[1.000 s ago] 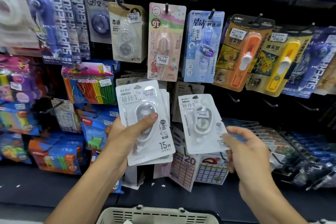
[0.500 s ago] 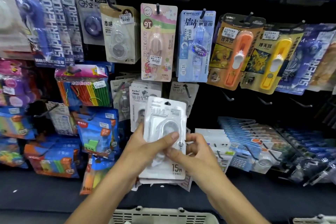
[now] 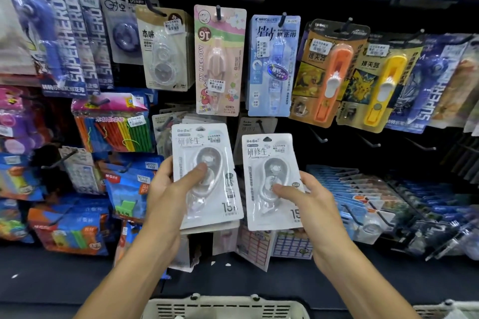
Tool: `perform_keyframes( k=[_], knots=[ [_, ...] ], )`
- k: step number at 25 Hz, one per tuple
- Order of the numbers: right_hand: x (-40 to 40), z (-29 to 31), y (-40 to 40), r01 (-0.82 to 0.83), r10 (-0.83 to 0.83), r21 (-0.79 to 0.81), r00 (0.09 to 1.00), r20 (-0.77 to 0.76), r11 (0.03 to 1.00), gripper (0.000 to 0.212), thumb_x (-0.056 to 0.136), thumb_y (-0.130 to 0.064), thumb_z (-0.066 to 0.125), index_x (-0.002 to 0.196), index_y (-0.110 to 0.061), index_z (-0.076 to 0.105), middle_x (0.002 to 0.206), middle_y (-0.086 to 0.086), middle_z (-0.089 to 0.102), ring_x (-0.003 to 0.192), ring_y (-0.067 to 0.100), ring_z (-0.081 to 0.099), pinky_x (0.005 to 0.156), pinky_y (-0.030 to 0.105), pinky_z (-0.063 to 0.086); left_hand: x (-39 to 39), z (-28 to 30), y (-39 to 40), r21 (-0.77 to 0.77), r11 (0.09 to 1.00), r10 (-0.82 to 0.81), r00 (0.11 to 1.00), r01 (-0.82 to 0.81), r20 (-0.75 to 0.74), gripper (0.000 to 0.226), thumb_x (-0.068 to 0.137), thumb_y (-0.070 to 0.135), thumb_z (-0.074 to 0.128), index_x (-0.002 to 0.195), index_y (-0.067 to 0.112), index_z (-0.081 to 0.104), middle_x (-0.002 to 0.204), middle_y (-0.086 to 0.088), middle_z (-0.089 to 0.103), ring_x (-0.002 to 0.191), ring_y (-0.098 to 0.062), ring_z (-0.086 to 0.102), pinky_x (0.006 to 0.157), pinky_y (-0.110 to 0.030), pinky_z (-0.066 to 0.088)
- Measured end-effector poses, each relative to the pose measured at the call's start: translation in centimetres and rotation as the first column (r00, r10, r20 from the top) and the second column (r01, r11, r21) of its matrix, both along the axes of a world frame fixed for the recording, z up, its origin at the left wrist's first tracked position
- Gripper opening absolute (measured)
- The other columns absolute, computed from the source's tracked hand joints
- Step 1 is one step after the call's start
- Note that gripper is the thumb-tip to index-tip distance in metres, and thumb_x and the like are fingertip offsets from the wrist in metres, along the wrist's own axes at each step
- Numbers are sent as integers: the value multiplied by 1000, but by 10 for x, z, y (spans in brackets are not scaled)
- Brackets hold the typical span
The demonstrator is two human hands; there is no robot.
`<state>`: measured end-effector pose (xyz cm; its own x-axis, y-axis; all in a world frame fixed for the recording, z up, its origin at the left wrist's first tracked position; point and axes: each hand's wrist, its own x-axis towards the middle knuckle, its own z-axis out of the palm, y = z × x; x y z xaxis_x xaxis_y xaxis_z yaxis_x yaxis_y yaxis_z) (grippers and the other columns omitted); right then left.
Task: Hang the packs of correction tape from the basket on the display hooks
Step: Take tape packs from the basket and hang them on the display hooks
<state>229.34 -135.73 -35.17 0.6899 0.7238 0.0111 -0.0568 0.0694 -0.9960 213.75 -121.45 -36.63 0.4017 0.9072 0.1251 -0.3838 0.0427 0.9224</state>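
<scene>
My left hand [image 3: 168,194] grips a stack of white correction tape packs [image 3: 204,173], thumb pressed on the clear blister of the front one. My right hand [image 3: 308,204] pinches a single identical white pack [image 3: 272,179], held upright just to the right of the stack. Behind them, more of the same white packs [image 3: 181,122] hang on a display hook, and one black hook [image 3: 260,127] carries a white pack. The beige basket [image 3: 225,307] sits at the bottom edge; its contents are hidden.
Several other correction tape packs hang in the row above: a pink pack [image 3: 220,59], a blue pack [image 3: 274,65], an orange pack [image 3: 329,72]. Bare black hooks [image 3: 318,137] stick out to the right. Coloured stationery [image 3: 114,127] fills the left.
Half a second ago both hands held the stack together; now my right hand has drawn one pack off to the right, apart from the stack in my left hand.
</scene>
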Motion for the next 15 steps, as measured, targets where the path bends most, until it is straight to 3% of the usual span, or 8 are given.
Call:
perform_keyframes(
  k=[2,4,7,9,11,12,14,15],
  knots=[
    [4,4,0,-8,8,36,1000,12,999,25,87,-17,74,103,-35,75,94,-9,79,79,7,75,53,13,50,-3,4,-1,48,999,14,1000,-14,-1,31,82,20,77,112,29,70,104,5,80,93,-17,77,76,-36,58],
    [7,3,3,23,-23,50,1000,-9,998,23,90,-17,71,101,-36,77,83,-10,79,62,2,71,45,11,45,-4,3,-3,96,995,-22,1000,22,5,44,73,30,78,116,29,68,107,4,79,94,-18,77,73,-33,61],
    [9,-2,8,121,-121,-1,988,-93,993,31,92,-20,72,121,-29,64,80,-3,75,48,5,63,42,19,47,-1,0,-6,111,993,-49,999,50,-11,55,68,34,79,121,27,66,109,2,79,95,-20,77,67,-27,62],
    [10,-7,9,106,-96,22,958,-271,994,58,90,-15,74,138,-33,46,93,2,67,69,17,75,64,33,61,0,-2,-5,90,995,-42,999,43,-11,54,68,33,80,119,28,67,109,2,79,95,-21,77,67,-27,62],
    [9,-8,6,79,-47,63,914,-402,995,68,90,-8,72,145,-34,41,104,2,62,96,31,75,96,43,56,1,-2,-3,63,998,-29,1000,29,-2,51,68,32,81,116,29,67,109,3,79,94,-21,78,66,-28,62],
    [7,-8,5,48,-12,82,917,-398,995,65,90,-8,71,145,-31,44,112,5,63,105,31,72,101,44,54,1,-3,-2,53,998,-28,1000,27,3,50,67,31,82,116,29,68,108,2,79,95,-22,78,68,-31,63],
    [-4,-8,5,-114,129,72,961,-245,991,49,90,-16,73,134,-27,56,123,5,69,106,26,72,91,37,59,3,-3,-2,50,998,-37,999,37,-5,57,65,28,90,117,29,67,108,2,79,95,-24,77,74,-40,63],
    [-12,-7,6,-209,211,32,967,-144,977,42,88,-21,76,127,-27,61,117,2,73,100,22,74,81,31,61,5,-3,-4,62,997,-43,999,45,-25,60,63,26,92,117,29,67,107,3,79,94,-23,78,74,-41,63]
  ],
)
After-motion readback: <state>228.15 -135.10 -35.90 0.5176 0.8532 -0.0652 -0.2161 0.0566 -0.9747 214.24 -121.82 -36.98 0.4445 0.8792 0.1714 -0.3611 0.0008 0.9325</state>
